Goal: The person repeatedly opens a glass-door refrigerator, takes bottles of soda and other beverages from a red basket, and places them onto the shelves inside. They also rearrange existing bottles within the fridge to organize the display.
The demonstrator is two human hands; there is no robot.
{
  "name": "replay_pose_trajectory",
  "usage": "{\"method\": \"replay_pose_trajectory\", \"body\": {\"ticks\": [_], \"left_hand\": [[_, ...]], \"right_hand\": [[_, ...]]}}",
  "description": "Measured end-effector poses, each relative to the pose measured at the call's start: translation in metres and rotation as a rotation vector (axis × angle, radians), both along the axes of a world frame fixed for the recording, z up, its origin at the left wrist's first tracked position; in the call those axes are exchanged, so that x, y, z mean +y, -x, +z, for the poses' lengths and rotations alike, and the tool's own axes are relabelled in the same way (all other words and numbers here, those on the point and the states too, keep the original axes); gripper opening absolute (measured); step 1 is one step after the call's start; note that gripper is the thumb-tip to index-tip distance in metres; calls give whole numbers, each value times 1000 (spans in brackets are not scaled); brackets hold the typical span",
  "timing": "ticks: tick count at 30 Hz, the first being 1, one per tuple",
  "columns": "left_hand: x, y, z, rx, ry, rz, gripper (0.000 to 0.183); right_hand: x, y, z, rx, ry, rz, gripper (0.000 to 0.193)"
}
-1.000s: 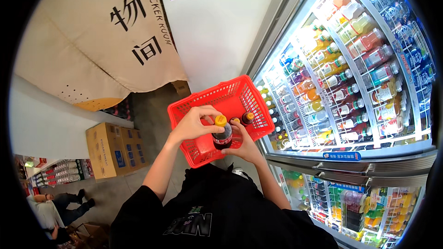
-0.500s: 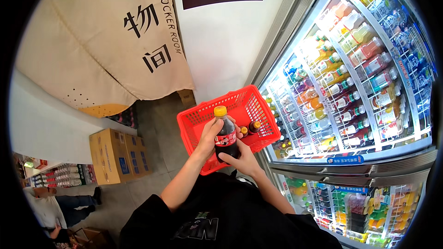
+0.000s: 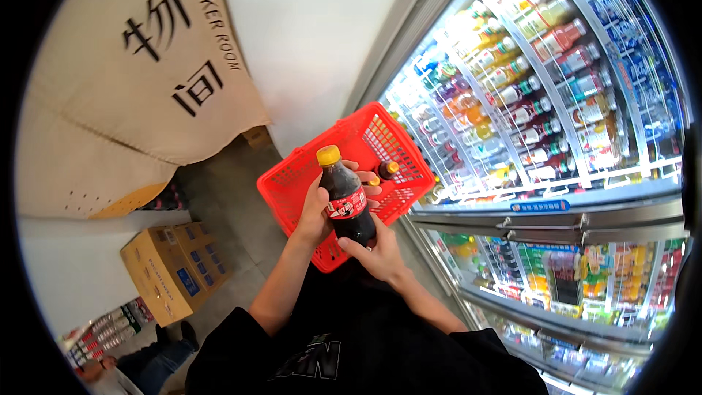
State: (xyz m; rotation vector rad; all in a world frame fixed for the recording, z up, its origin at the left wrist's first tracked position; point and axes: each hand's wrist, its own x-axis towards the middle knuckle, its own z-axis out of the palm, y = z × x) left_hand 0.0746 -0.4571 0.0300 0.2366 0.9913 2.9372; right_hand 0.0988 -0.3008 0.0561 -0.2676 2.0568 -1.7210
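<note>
A cola bottle (image 3: 345,192) with a yellow cap, red label and dark liquid stands tilted over the red basket (image 3: 281,189). Around its upper left side my left hand (image 3: 313,212) is closed, with fingertips showing behind on the right. My right hand (image 3: 383,254) grips the lower part, thumb across the front near the base. Inside the basket, behind the held bottle, sit dark bottles (image 3: 388,170) with yellow caps, partly hidden by my fingers. What carries the basket is out of sight behind the bottle and my arms.
On the right is a tall lit drinks fridge (image 3: 526,219) with shelves of bottles. A beige curtain (image 3: 139,88) hangs at the left, beside a white wall (image 3: 314,44). Cardboard boxes (image 3: 172,267) stand on the grey floor. Another person's legs (image 3: 164,362) show at the lower left.
The view has shifted, so the curtain and fridge sit farther left. The bottle, in both hands, has turned and tilts more to the left. The other person appears lower and nearer the picture's edge.
</note>
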Motion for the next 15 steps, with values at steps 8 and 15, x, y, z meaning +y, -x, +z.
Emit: {"method": "replay_pose_trajectory", "body": {"ticks": [8,15], "left_hand": [[43,3,-28,-284,-164,-218,70],[91,-5,-12,-283,-144,-363,69]], "right_hand": [[34,-14,3,8,-244,-40,64],[153,-22,-9,-40,-24,-392,46]]}}
